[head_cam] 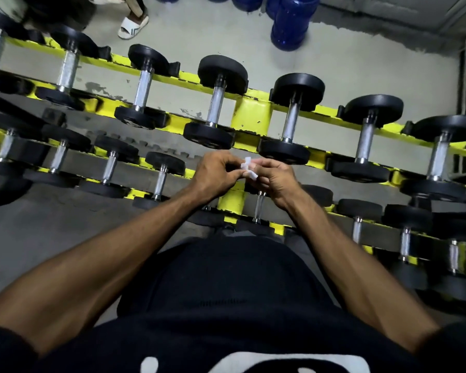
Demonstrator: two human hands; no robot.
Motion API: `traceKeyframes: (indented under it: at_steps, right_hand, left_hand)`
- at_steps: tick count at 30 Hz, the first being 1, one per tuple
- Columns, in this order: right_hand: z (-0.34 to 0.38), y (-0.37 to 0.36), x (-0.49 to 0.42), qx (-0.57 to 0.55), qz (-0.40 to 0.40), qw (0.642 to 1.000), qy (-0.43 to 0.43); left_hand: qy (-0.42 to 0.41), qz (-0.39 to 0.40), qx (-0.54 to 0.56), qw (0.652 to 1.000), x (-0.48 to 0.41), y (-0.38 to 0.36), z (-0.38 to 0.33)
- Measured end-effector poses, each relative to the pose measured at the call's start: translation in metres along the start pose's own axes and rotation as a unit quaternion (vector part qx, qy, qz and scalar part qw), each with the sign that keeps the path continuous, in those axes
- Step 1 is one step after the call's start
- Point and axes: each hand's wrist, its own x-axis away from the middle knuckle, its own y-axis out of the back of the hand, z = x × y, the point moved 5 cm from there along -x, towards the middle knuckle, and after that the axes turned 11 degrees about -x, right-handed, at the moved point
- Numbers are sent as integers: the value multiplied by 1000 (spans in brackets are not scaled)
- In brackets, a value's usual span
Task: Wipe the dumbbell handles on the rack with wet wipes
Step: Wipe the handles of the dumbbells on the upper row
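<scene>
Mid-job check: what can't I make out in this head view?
Head view only:
Wipe: mostly hidden between the left hand and right hand; whole size unclear.
Dumbbell below the hands: the right hand covers its far end.
Lower-right dumbbells: blurred, handles' cleanliness unreadable.
Bystander: cut off by top edge, only lower legs show.

Yellow rack [253, 117] on a grey floor [199, 30], loaded with black dumbbells [215, 103].
Two rows are carried: in the far row the bigger weights are laid side by side, each crosswise with its metal handle [291, 117] spanning the gap between the rails; in the near row smaller ones [160, 181] are laid likewise. Beyond the rack, blue bottles [291, 22] are stood on the floor.
</scene>
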Motion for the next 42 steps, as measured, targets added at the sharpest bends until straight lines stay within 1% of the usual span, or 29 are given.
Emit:
traceKeyframes:
  at_steps: [3, 5, 6, 8, 10, 12, 14, 17, 19, 22, 24, 26, 28, 29, 31, 33, 35, 37, 40, 42]
  right_hand:
    - [-5, 6, 16, -1, 43, 999, 4]
    - [-7, 11, 28, 9, 54, 998, 19]
    - [-7, 13, 32, 20, 44, 998, 33]
    - [-7, 21, 37, 27, 0, 998, 61]
    - [-5, 29, 41, 17, -38, 997, 69]
    - [0, 38, 43, 19, -42, 997, 61]
    - [4, 45, 42, 27, -23, 998, 48]
    - [13, 53, 33, 17, 28, 999, 30]
    - [22, 59, 25, -10, 57, 998, 20]
    - [42, 79, 12, -45, 67, 997, 6]
    - [55, 92, 4, -37, 63, 997, 8]
    - [73, 101, -7, -17, 59, 998, 35]
    - [90, 110, -22, 4, 30, 997, 70]
    - [98, 116, -31, 26, 4, 996, 88]
    - [113, 126, -50, 108, -43, 986, 120]
    - [128, 124, -66, 228, -52, 959, 160]
    - [141, 110, -75, 364, -29, 904, 221]
    - [149, 91, -82, 455, 20, 851, 261]
    - [146, 67, -94, 568, 113, 766, 278]
    - [140, 52, -101, 620, 161, 714, 281]
  left_hand:
    - [41, -11, 33, 999, 13, -5, 3]
    - [63, 0, 58, 996, 22, -14, 2]
    - [69, 6, 75, 995, 27, -18, -1]
    - [75, 8, 107, 991, 34, -28, -8]
    - [78, 7, 126, 989, 36, -35, -16]
    - [80, 8, 141, 987, 36, -39, -23]
    - [77, 15, 154, 985, 33, -41, -29]
    - [71, 26, 157, 985, 17, -47, -41]
    - [56, 27, 139, 988, 2, -51, -52]
    - [43, 33, 101, 993, -20, -65, -66]
    - [56, 34, 87, 994, -30, -75, -72]
    - [60, 5, 42, 997, -38, -81, -78]
    - [46, -22, -27, 998, -42, -84, -84]
    - [39, -24, -68, 997, -42, -85, -84]
    - [28, -7, -138, 990, -41, -87, -82]
    - [14, 16, -171, 985, -39, -88, -81]
    - [3, 29, -184, 983, -38, -88, -81]
    - [2, 35, -198, 980, -40, -86, -82]
    - [-5, 34, -214, 976, -43, -83, -83]
    - [-13, 32, -221, 975, -45, -80, -84]
